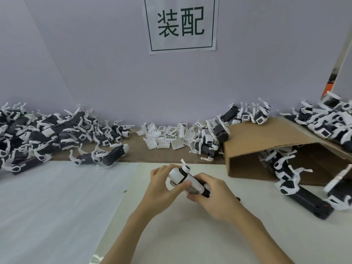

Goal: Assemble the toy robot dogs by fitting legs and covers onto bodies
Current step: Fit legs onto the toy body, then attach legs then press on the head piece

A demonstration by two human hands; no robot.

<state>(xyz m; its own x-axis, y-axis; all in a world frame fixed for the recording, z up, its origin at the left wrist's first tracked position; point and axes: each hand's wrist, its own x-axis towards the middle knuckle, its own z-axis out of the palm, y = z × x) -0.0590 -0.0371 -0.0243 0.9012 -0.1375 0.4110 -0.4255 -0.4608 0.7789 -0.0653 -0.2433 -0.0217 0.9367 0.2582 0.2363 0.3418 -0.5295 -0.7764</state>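
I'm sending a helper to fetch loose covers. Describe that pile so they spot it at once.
Find the wall sign; straight below it, on the brown strip against the wall, lies the pile of covers. Unlike the black-and-white dog heaps either side, it is all-white little trays.

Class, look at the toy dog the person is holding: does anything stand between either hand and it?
Nothing visible does. The left hand and right hand both already grip the toy robot dog directly, above the white table. The loose white covers lie apart, by the wall.

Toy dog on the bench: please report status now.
Left hand and right hand both grip the toy dog, above the white mat. White cover on. Nothing in the way.
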